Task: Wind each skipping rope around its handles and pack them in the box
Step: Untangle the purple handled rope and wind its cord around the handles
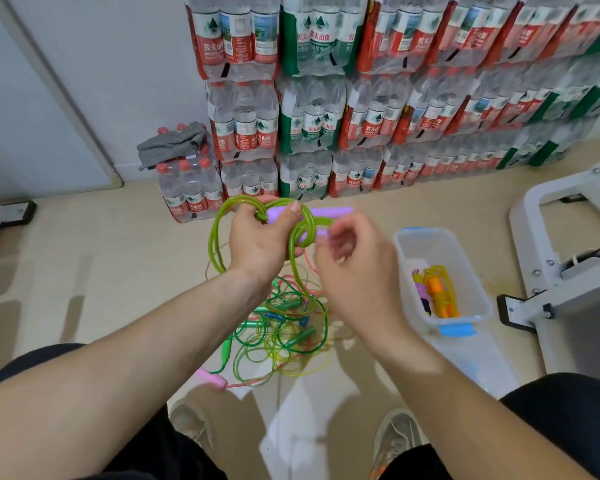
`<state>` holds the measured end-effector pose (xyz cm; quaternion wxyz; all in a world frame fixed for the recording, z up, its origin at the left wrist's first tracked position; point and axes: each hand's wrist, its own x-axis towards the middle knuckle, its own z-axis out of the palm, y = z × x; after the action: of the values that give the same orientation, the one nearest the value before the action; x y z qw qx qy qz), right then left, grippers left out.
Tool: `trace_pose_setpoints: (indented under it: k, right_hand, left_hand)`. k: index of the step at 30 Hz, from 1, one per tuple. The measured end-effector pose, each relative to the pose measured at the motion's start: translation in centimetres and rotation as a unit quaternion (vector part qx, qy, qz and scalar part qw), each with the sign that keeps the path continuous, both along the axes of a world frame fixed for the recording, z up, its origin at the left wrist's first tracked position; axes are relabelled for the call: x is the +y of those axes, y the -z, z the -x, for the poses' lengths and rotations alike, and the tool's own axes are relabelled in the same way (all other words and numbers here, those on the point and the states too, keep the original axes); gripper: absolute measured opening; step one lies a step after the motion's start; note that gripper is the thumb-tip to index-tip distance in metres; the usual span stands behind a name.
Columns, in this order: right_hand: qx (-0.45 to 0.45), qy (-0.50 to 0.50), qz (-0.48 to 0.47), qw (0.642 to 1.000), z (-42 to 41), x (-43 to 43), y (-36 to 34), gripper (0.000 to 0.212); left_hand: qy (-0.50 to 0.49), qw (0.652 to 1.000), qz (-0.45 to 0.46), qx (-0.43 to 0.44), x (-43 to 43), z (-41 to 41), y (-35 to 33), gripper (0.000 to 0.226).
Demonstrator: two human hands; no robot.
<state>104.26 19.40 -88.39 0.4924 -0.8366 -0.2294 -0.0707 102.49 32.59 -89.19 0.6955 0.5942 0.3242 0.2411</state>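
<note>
Mid-frame, my left hand point(260, 244) clamps its fingers round the lilac plastic handles point(329, 212) of a half-wound translucent green skipping rope point(219, 230). I cannot tell what my blurred right hand point(354, 271) grips. Two wound bundles point(439, 294) lie in the clear plastic box point(430, 244) at right, and a tangled pile of ropes point(284, 327) waits on the floor below.

The green rope point(307, 220) is see-through plastic tubing, glossy and smooth; the lilac handles point(329, 212) are opaque plastic with a softer, matt look. The box point(426, 243) is clear plastic, slightly cloudy — its clip point(456, 330) is opaque blue. The floor point(101, 258) is pale polished tile, mirror-shiny. The bottle packs point(312, 112) are wrapped in shiny, crinkled film — a matt grey cloth point(174, 143) lies on one.
</note>
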Motion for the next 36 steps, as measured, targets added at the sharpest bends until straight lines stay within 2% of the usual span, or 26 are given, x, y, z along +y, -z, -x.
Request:
trace_pose_setpoints:
  k: [3, 5, 7, 8, 10, 13, 18, 20, 24, 27, 30, 31, 33, 36]
  right_hand:
    - [0.170, -0.049, 0.015, 0.984, 1.8, 1.3, 1.2, 0.024]
    - [0.280, -0.096, -0.035, 0.955, 1.9, 2.1, 1.7, 0.034]
    - [0.372, -0.122, -0.086, 0.916, 1.4, 2.5, 1.9, 0.030]
    - [0.390, -0.128, -0.091, 0.908, 1.2, 2.6, 2.0, 0.023]
    - [0.371, -0.134, -0.060, 0.917, 1.2, 2.5, 2.1, 0.018]
    - [0.304, -0.125, -0.027, 0.944, 1.8, 2.5, 2.3, 0.027]
    - [0.127, -0.130, 0.010, 0.983, 2.6, 1.2, 2.8, 0.043]
    - [0.088, -0.158, 0.032, 0.983, 2.6, 0.6, 3.3, 0.046]
    - [-0.006, -0.208, 0.094, 0.974, 2.8, -0.3, 3.7, 0.029]
    - [-0.056, -0.251, 0.134, 0.957, 4.0, -0.6, 3.9, 0.027]
    - [-0.095, -0.314, 0.142, 0.934, 5.3, -1.0, 4.7, 0.027]
    - [-0.093, -0.343, 0.153, 0.922, 5.8, -1.1, 5.2, 0.027]
    - [-0.021, -0.396, 0.199, 0.896, 6.7, -1.5, 6.2, 0.032]
    - [0.129, -0.360, 0.304, 0.873, 6.0, -1.5, 7.9, 0.046]
  left_hand:
    - [-0.031, 0.999, -0.023, -0.011, 0.0, -0.2, -0.1, 0.035]
    - [-0.041, 0.999, -0.030, -0.013, -0.3, -0.2, -0.2, 0.036]
    - [-0.038, 0.999, -0.020, -0.018, -0.5, -0.3, -0.2, 0.036]
    - [-0.031, 0.999, -0.004, -0.023, -0.6, -0.3, -0.3, 0.034]
    - [-0.017, 1.000, -0.016, -0.020, -0.5, -0.3, -0.3, 0.033]
    - [-0.009, 0.997, -0.079, 0.011, 0.7, -0.5, -0.2, 0.033]
    - [0.004, 0.994, -0.102, 0.036, 2.4, -0.6, -0.1, 0.035]
    - [0.022, 0.995, -0.085, 0.035, 2.9, -0.5, 0.1, 0.031]
    - [0.019, 0.993, -0.100, 0.063, 3.5, -0.4, 0.8, 0.021]
    - [-0.019, 0.985, -0.145, 0.089, 4.5, -0.7, 1.4, 0.032]
    - [-0.045, 0.987, -0.127, 0.092, 6.6, -1.3, 2.5, 0.042]
    - [-0.054, 0.989, -0.109, 0.089, 6.8, -1.2, 2.1, 0.040]
    - [-0.055, 0.995, -0.051, 0.058, 6.8, -1.1, 0.8, 0.038]
    - [0.036, 0.999, -0.015, 0.024, 6.2, -0.9, -0.2, 0.036]
